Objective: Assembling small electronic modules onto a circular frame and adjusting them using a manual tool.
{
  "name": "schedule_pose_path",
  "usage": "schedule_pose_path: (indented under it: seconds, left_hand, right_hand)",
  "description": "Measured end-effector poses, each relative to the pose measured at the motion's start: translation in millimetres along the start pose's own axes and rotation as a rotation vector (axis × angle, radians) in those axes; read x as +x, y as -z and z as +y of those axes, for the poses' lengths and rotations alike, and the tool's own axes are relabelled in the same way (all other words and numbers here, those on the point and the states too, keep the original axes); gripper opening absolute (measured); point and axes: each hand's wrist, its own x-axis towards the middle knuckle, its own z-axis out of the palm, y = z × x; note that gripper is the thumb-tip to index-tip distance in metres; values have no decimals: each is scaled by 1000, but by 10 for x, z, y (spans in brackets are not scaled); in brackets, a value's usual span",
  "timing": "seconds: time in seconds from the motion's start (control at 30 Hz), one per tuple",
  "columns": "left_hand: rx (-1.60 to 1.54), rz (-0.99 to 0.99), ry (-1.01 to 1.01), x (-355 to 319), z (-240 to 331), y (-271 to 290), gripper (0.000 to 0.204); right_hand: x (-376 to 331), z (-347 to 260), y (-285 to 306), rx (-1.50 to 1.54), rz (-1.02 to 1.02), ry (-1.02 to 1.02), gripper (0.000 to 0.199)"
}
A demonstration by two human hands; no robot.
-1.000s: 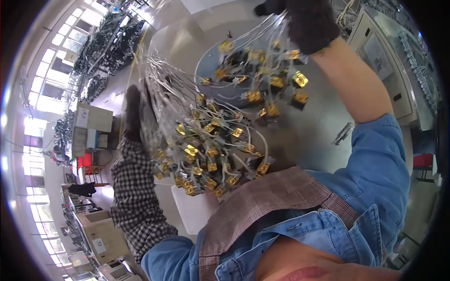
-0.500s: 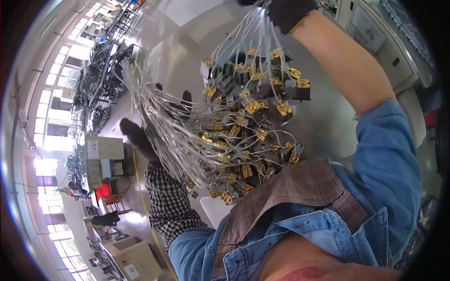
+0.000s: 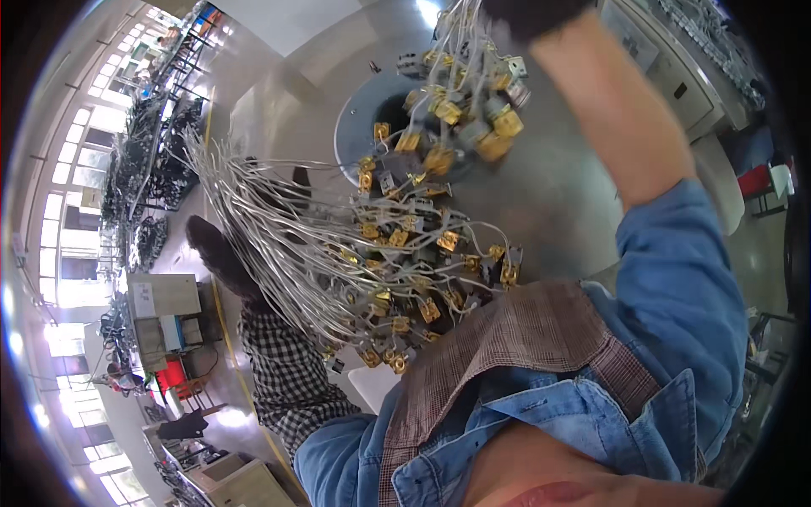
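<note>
- The left hand (image 3: 224, 253), in a dark glove with a checked sleeve below it, is seen tucked behind the fanned-out grey wires; what its fingers are doing is hidden by them, so its grip cannot be told.
- The wire bundle (image 3: 338, 253) is now spread wider than half a second earlier, its loose ends splayed further to the left of the round metal drum (image 3: 359, 127) on the floor.
- The brass-coloured plugs (image 3: 414, 253) are hung in two bunches, one just in front of the drum and one lower, against the brown apron (image 3: 524, 338).
- The bundle's long axis is run from the raised glove at upper right down to lower left, plug ends pointing downward.
- The right hand (image 3: 532, 13), also gloved, has been lifted higher to the frame's top edge and is clenched around the gathered wires; the lift suggests the bundle is being shaken out or sorted.
</note>
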Motion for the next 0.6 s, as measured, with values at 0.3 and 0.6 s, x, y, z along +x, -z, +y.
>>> schedule_pose_path:
  seconds: [0.3,0.6]
  left_hand:
    - [64,136,-69,72,88,-63,78]
    - [222,269,-153,75,76,-342,77]
  right_hand:
    - [421,-310,837,-312,-339,176,22]
    - [863,-109,1000,-1126,-918,758,12]
